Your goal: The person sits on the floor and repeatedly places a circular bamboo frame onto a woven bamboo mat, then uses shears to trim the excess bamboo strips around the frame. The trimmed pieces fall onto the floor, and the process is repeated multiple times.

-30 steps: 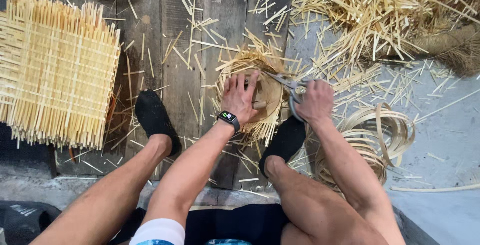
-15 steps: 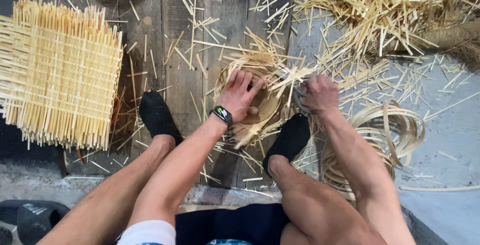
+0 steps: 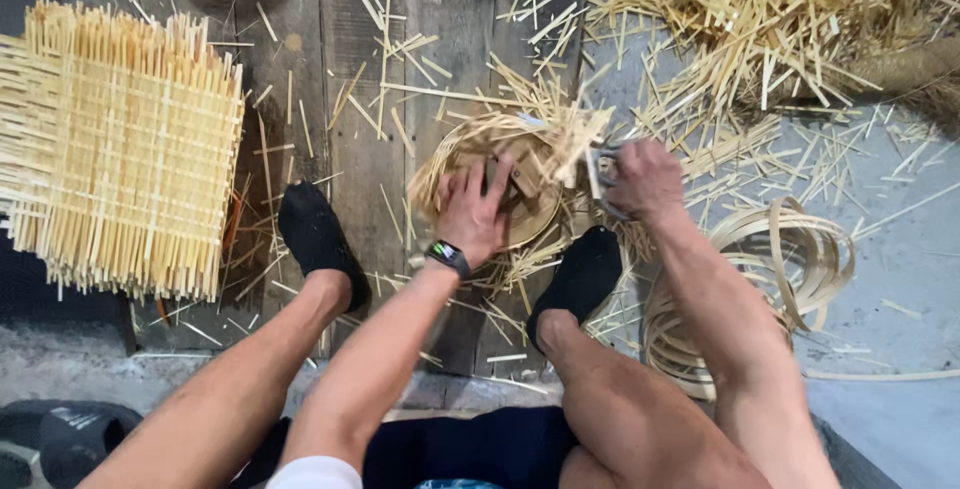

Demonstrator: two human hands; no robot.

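While pressed flat on the round woven bamboo piece point(image 3: 500, 184), left hand point(image 3: 472, 211) spread, fingers pointing away. Right hand point(image 3: 645, 179) clenched around metal shears point(image 3: 598, 171), blades aimed leftward at the rim's strip ends.

The round woven piece point(image 3: 500, 184) lies under the left hand's fingers point(image 3: 478, 211). Just right of those fingers, the right hand point(image 3: 645, 181) apparently grips shears point(image 3: 598, 171). Coiled strips point(image 3: 770, 279) lie right; a woven mat point(image 3: 115, 149) far left.
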